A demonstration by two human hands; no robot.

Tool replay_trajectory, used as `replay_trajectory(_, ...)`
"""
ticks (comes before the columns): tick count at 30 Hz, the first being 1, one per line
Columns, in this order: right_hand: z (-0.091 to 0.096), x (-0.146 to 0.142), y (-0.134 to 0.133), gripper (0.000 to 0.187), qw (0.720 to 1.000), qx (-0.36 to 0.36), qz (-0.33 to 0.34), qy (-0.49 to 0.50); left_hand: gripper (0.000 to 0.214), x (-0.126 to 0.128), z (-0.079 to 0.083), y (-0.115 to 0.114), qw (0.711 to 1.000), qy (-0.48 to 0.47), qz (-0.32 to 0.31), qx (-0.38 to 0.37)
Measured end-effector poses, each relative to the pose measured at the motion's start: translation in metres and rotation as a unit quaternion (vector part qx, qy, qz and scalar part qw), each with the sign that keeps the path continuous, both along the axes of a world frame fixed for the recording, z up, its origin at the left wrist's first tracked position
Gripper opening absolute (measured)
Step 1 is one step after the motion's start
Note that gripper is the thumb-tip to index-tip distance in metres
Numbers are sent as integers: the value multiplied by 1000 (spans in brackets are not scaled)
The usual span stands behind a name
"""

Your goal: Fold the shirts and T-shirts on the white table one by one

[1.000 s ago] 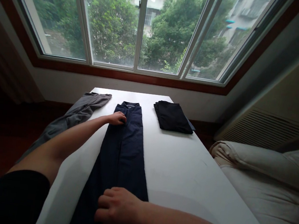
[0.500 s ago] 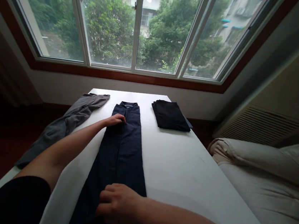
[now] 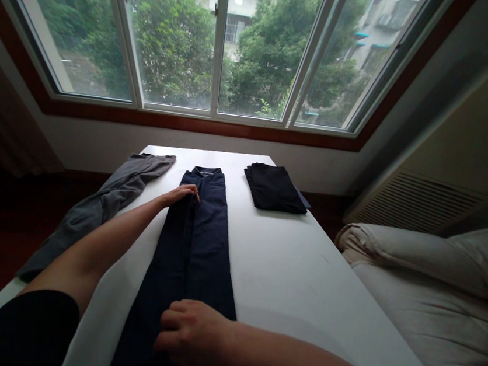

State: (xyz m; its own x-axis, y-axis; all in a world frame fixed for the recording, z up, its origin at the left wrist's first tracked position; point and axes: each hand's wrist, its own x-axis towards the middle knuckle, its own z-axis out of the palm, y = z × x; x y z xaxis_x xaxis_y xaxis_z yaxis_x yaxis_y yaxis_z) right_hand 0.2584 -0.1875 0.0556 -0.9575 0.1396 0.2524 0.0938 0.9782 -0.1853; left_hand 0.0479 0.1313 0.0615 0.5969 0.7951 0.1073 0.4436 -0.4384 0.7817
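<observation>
Dark navy trousers lie lengthwise on the white table, waistband at the far end and legs toward me. Near the fly, my left hand is closed, its fingertips pinching the upper left part of the cloth, which looks slightly raised there. Closer to me, my right hand is closed over the trouser legs with curled fingers. It appears to grip the fabric, though its fingertips are partly hidden.
Grey trousers lie along the table's left edge, partly under my left forearm. A folded black garment rests at the far right, with something bluish beneath it. A pale sofa stands right of the table; a window is beyond.
My left hand has shifted slightly to the left, and the cloth at its fingers looks a little lifted. My right hand stays in about the same place. The whole view has turned slightly.
</observation>
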Motion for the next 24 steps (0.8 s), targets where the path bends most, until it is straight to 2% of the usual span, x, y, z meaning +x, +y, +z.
replay_trajectory(2,0,0,0,14,1000,-2,-2,-6,30,2,-2,0,999,18,-25,-9)
replay_trajectory(4,0,0,1,15,1000,-6,-2,-12,30,6,-6,1,997,66,-22,22)
replay_trajectory(8,-2,0,1,16,1000,-5,0,-9,28,15,-22,10,979,150,51,125)
replay_trajectory(12,-1,0,1,15,1000,-2,6,-3,24,22,-37,14,967,166,112,157)
replay_trajectory(16,3,1,1,16,1000,-3,7,-11,23,28,-46,11,951,180,171,182)
replay_trajectory(24,8,1,-2,19,999,-7,-6,-40,35,35,-50,3,925,188,203,260)
